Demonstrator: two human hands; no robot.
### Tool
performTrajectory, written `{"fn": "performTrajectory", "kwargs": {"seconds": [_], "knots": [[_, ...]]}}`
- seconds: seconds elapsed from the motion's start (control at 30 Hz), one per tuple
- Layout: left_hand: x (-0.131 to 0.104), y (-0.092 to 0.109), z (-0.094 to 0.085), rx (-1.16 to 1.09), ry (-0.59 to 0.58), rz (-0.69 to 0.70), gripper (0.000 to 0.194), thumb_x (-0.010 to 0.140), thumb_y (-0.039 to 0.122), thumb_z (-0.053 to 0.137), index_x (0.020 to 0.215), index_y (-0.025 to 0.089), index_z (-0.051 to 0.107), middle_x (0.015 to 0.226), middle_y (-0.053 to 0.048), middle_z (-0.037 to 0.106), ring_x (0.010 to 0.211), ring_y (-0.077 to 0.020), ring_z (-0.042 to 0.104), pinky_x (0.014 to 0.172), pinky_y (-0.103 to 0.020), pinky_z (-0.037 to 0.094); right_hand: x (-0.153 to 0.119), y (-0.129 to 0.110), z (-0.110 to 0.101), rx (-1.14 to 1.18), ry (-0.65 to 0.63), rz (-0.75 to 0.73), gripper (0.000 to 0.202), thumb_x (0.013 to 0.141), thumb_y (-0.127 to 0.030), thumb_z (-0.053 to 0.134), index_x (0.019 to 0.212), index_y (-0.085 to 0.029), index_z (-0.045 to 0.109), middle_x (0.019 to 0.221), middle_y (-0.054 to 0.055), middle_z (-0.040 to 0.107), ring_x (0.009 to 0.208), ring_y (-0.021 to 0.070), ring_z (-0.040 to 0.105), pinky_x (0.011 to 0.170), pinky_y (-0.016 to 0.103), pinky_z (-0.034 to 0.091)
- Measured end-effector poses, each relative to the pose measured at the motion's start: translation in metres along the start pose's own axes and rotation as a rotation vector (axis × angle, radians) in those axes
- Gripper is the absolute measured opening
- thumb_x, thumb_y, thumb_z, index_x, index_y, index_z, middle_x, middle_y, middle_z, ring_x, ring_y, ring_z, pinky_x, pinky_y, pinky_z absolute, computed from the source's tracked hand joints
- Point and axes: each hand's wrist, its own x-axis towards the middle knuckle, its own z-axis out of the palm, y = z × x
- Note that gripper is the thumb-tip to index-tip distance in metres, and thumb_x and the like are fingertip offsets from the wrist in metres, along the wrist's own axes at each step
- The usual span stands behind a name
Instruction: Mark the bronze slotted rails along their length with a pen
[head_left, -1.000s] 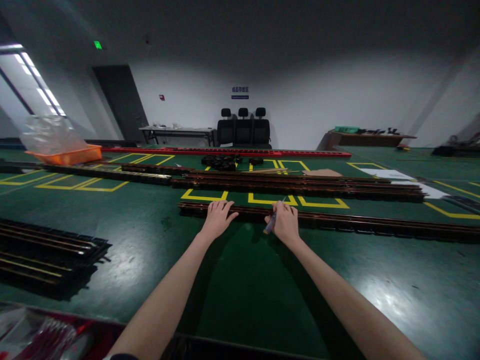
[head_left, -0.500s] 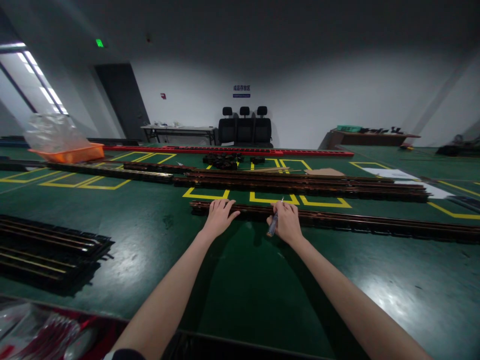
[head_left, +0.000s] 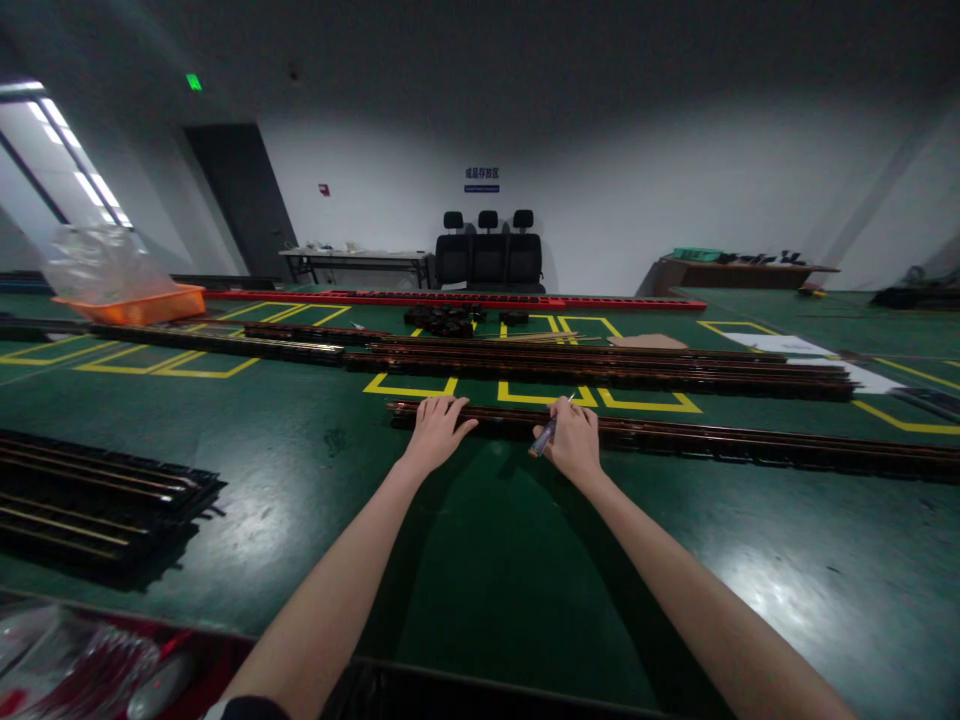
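Observation:
My left hand (head_left: 437,432) lies over the left end of a long dark rail bundle (head_left: 712,441), its fingers across the top and its thumb out to the right. My right hand (head_left: 574,437) is closed around a slim pen-like tool (head_left: 544,437) and rests at the same bundle, a short way to the right. The tool is tilted, with its thin tip up by the fingers and its thicker end down to the left. Both the bundle and my hands are on the green tabletop (head_left: 480,560).
Behind the bundle lies a longer rail stack (head_left: 615,366). More dark rails (head_left: 90,500) are at the left. An orange tray (head_left: 135,306) with clear plastic stands at the back left. Black parts (head_left: 442,319), a brown sheet (head_left: 646,341) and white paper (head_left: 784,344) lie farther back.
The tool has tilted more to the left in my right hand. The bundle's left end has shifted slightly right under my left hand, which has hardly moved.

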Motion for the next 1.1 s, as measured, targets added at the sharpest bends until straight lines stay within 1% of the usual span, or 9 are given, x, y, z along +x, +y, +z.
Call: {"fn": "performTrajectory", "kwargs": {"seconds": [0.13,0.2,0.3,0.53,0.6,0.7,0.8,0.97,1.1], "knots": [[-0.001,0.001,-0.001,0.005,-0.01,-0.008,0.049,0.094,0.046,0.037,0.13,0.016,0.051,0.125,-0.013,0.056,0.119,-0.0271,0.046,0.106,-0.045,0.031,-0.001,0.005,0.002,0.02,-0.005,0.001,0.025,0.065,-0.008,0.049,0.082,-0.022,0.036,0.082,0.009,0.065,0.085,0.0271,0.06,0.088,0.041,0.036],[-0.001,0.001,-0.002,0.002,-0.02,-0.013,0.049,0.094,0.047,0.036,0.13,0.018,0.051,0.126,-0.013,0.056,0.12,-0.0271,0.045,0.106,-0.046,0.031,-0.001,0.007,0.003,0.029,-0.004,-0.007,0.029,0.063,-0.003,0.047,0.081,-0.022,0.035,0.084,0.01,0.066,0.085,0.027,0.06,0.088,0.041,0.036],[-0.001,0.0,-0.002,-0.008,-0.026,-0.016,0.049,0.094,0.049,0.035,0.13,0.02,0.05,0.127,-0.012,0.056,0.121,-0.0272,0.045,0.106,-0.047,0.03,-0.001,0.009,0.003,0.051,0.012,-0.004,0.027,0.065,-0.004,0.046,0.08,-0.023,0.034,0.085,0.01,0.066,0.085,0.0274,0.06,0.088,0.042,0.036],[-0.001,0.003,-0.006,-0.025,-0.042,-0.027,0.051,0.094,0.049,0.034,0.129,0.018,0.051,0.126,-0.012,0.056,0.12,-0.0275,0.046,0.107,-0.048,0.03,-0.002,0.011,0.001,0.086,0.017,-0.008,0.02,0.072,-0.015,0.051,0.08,-0.023,0.034,0.085,0.009,0.065,0.086,0.0275,0.06,0.088,0.043,0.036],[-0.001,0.003,-0.007,-0.033,-0.045,-0.032,0.051,0.094,0.049,0.034,0.129,0.018,0.052,0.127,-0.012,0.056,0.12,-0.0277,0.046,0.107,-0.049,0.03,-0.002,0.01,0.001,0.07,0.015,0.008,0.021,0.071,-0.013,0.051,0.08,-0.023,0.034,0.084,0.009,0.066,0.085,0.0274,0.06,0.087,0.042,0.036],[-0.001,0.004,-0.007,-0.034,-0.054,-0.035,0.051,0.094,0.049,0.035,0.129,0.017,0.052,0.127,-0.012,0.056,0.12,-0.0279,0.046,0.107,-0.049,0.03,-0.001,0.008,0.001,0.048,0.018,0.045,0.026,0.067,-0.006,0.048,0.081,-0.023,0.034,0.084,0.009,0.066,0.086,0.0271,0.06,0.086,0.041,0.036],[-0.001,0.005,-0.008,-0.031,-0.06,-0.026,0.052,0.094,0.049,0.034,0.13,0.016,0.051,0.126,-0.013,0.056,0.12,-0.0278,0.046,0.107,-0.049,0.03,-0.001,0.005,0.001,0.036,0.017,0.049,0.029,0.064,-0.001,0.045,0.081,-0.022,0.035,0.086,0.009,0.066,0.088,0.0269,0.06,0.086,0.04,0.036],[-0.001,0.005,-0.008,-0.019,-0.048,-0.015,0.051,0.094,0.048,0.034,0.13,0.016,0.051,0.125,-0.013,0.057,0.118,-0.0274,0.047,0.107,-0.048,0.031,0.0,0.009,0.001,0.032,0.019,0.061,0.026,0.068,-0.001,0.042,0.08,-0.023,0.035,0.086,0.009,0.066,0.088,0.0267,0.06,0.083,0.038,0.036],[-0.001,0.004,-0.007,-0.011,-0.038,-0.01,0.051,0.094,0.048,0.033,0.129,0.016,0.052,0.123,-0.013,0.058,0.118,-0.0275,0.048,0.107,-0.049,0.029,-0.001,0.013,0.0,0.052,0.051,0.063,0.025,0.066,-0.004,0.043,0.08,-0.023,0.035,0.087,0.009,0.066,0.088,0.0273,0.059,0.082,0.038,0.037]]}}
